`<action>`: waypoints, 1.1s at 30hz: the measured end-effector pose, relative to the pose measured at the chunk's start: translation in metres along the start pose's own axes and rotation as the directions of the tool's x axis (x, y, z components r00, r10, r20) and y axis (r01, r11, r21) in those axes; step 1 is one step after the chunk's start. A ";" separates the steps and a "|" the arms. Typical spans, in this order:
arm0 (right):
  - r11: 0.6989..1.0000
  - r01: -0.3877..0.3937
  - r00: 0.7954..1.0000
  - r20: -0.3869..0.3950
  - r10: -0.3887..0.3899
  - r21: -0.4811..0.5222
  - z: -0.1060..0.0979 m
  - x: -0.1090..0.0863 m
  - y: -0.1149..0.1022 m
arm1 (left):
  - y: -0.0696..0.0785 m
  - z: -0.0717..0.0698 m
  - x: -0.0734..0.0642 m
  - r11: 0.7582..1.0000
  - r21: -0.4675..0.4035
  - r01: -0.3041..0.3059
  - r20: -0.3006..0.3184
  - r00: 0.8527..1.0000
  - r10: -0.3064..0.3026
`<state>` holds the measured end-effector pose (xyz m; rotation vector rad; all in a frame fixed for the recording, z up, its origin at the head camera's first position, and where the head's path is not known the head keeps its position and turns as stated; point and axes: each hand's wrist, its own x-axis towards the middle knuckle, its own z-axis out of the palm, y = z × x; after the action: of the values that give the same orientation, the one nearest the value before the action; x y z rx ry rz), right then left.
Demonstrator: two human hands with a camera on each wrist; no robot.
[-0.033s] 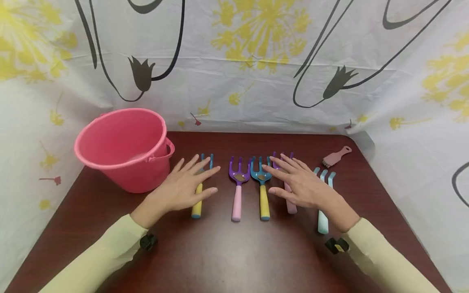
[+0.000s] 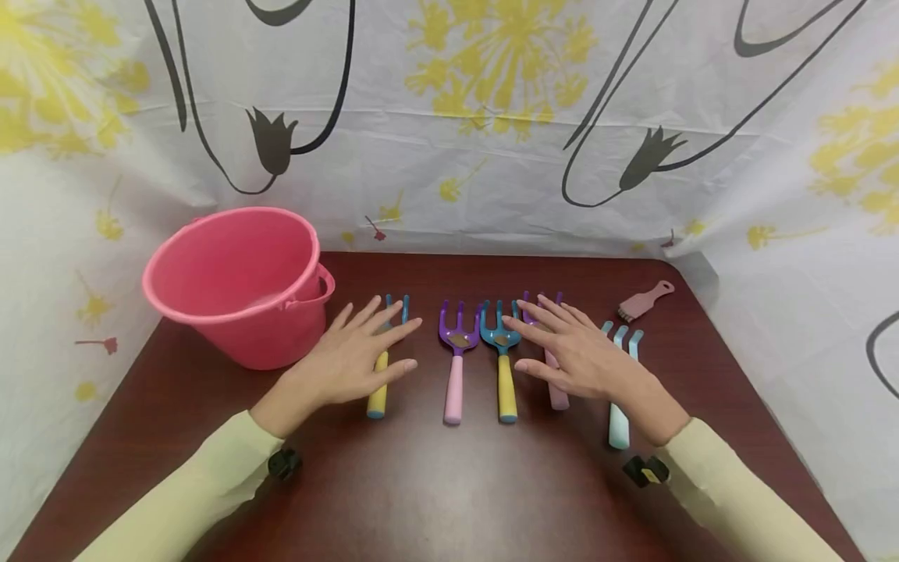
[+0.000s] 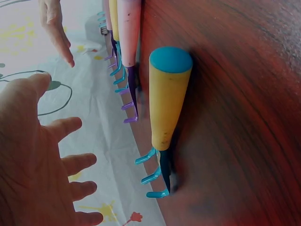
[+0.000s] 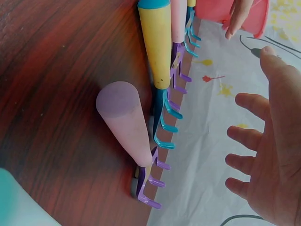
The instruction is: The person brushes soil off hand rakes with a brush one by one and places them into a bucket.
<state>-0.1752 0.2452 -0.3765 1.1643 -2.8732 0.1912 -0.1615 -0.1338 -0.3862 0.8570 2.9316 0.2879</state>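
Observation:
My left hand hovers, fingers spread, over a blue hand rake with a yellow handle, partly hiding it. A gap shows between palm and rake in the left wrist view. My right hand is likewise spread above a purple hand rake with a pink handle, covering its middle. Between the hands lie a purple rake with a pink handle and a blue rake with a yellow handle. Under the right wrist is a pale blue rake, partly hidden. Neither hand holds anything.
A pink bucket stands at the left back of the dark wooden table, its handle hanging on the right side. A small pink brush lies at the back right. Patterned white cloth hangs behind and beside the table.

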 end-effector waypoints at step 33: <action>0.998 -0.017 0.988 -0.154 0.027 0.068 -0.011 -0.026 0.053 | -0.002 0.000 0.000 0.993 -0.089 0.082 -0.037 0.996 -0.085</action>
<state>-0.1934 0.3026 -0.3731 1.0763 -2.7640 0.3634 -0.1631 -0.1355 -0.3871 0.7233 2.9572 0.4296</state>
